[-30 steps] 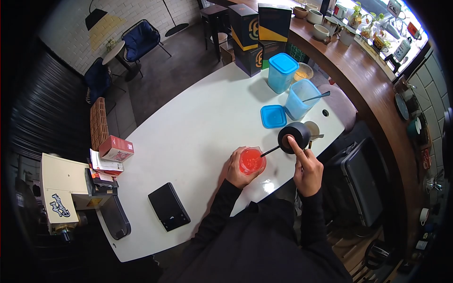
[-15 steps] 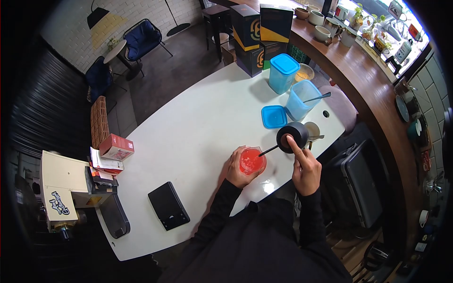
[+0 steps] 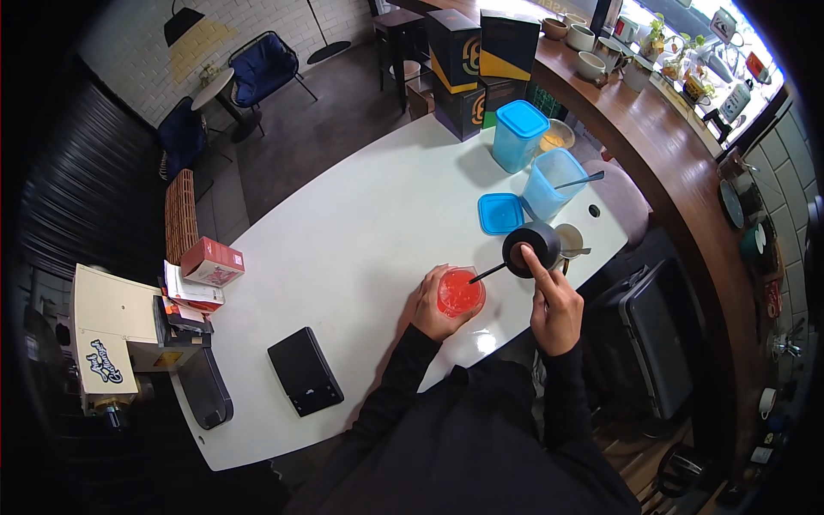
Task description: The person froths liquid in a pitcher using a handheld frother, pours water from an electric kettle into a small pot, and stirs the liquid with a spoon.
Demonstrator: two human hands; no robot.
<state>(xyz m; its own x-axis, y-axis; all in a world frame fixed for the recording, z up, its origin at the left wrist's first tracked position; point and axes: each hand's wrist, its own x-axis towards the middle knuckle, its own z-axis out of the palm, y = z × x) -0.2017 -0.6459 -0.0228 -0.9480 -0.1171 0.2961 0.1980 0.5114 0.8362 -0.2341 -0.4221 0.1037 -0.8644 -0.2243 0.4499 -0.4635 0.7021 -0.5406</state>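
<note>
My left hand (image 3: 436, 302) is wrapped round a clear glass of red drink (image 3: 461, 293), gripping it from the left side. In my right hand (image 3: 556, 311) is a black gooseneck kettle (image 3: 541, 236). Its index finger presses on the brown lid knob, while the other fingers curl at the handle, which is mostly hidden. The kettle's thin spout (image 3: 487, 274) reaches over the glass, with its tip above the red drink. I cannot make out any stream. Just behind the kettle stands a pale cup (image 3: 567, 237) with a spoon in it.
Blue lidded container (image 3: 518, 142), open container (image 3: 549, 189) with a spoon, and blue lid (image 3: 500, 214) are at the far right of the white table (image 3: 326, 249). A black scale-like device (image 3: 305, 371) lies left. Dark boxes (image 3: 455, 73) stand behind; a wooden counter (image 3: 631, 129) curves along the right.
My hands, the glass and the kettle keep nearly the same pose. The whole view shifts very slightly.
</note>
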